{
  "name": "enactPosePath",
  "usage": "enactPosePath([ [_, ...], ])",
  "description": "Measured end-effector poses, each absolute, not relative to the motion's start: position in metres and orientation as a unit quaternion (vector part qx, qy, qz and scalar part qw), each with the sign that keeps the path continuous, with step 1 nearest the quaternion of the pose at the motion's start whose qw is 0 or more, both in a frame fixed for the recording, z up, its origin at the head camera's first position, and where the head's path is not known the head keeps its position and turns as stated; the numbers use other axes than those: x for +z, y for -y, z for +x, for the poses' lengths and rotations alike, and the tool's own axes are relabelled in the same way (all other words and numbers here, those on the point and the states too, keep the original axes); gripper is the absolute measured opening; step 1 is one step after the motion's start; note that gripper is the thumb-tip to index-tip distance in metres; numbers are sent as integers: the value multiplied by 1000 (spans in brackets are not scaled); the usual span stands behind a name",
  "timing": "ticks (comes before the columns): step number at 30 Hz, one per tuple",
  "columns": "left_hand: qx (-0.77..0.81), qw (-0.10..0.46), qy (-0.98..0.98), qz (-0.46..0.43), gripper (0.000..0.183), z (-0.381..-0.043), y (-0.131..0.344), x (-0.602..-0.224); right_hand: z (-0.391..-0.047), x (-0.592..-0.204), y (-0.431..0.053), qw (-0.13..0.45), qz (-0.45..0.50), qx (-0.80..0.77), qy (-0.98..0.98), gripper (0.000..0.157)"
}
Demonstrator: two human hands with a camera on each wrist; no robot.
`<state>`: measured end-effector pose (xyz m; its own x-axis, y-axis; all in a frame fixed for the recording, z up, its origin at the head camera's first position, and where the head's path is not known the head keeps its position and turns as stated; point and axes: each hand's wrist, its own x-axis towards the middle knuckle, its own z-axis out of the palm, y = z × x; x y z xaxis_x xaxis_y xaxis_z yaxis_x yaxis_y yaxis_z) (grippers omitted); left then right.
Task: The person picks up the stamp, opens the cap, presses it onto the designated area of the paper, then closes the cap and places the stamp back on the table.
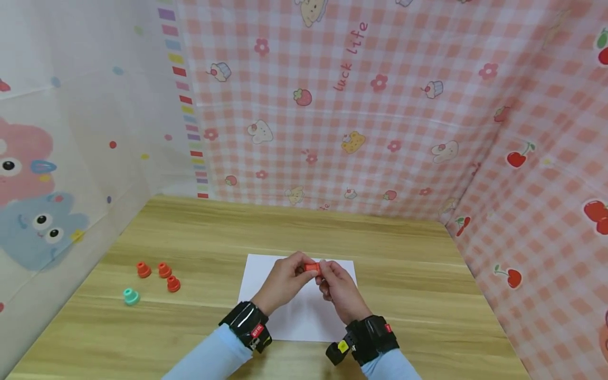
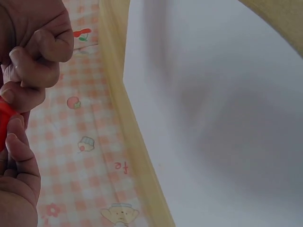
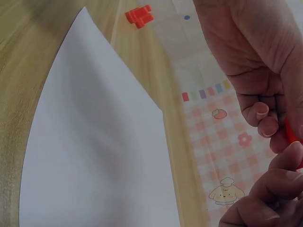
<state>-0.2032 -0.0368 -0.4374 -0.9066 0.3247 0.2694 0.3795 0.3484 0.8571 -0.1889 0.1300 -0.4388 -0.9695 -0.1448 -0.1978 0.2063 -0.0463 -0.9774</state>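
Both hands meet above a white sheet of paper (image 1: 304, 316) and pinch a small red stepped piece that looks like a toy stamp (image 1: 312, 267). The left hand (image 1: 283, 281) grips its left end, thumb toward me. At the other end, the right hand (image 1: 343, 290) pinches it between thumb and fingers, its other fingers curled in. At the edges of both wrist views, only slivers of the red toy stamp (image 2: 4, 124) (image 3: 292, 132) show between the fingers. Its ends are largely hidden.
On the wooden table to the left stand several similar pieces: three red ones (image 1: 143, 269) (image 1: 164, 270) (image 1: 173, 284) and a teal one (image 1: 131, 296). A pink checked cloth (image 1: 323, 132) hangs behind the table; printed cloths also cover both sides.
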Motion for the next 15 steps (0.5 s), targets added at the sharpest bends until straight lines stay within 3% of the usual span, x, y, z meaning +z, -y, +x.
enactPosePath([
  [10,-511,22,829,-225,11,-204,37,-434,-187,-436,-130,124,12,-714,-689,32],
  [15,-489,26,840,-235,11,-210,43,-430,-187,-439,-131,130,-4,-702,-700,44],
])
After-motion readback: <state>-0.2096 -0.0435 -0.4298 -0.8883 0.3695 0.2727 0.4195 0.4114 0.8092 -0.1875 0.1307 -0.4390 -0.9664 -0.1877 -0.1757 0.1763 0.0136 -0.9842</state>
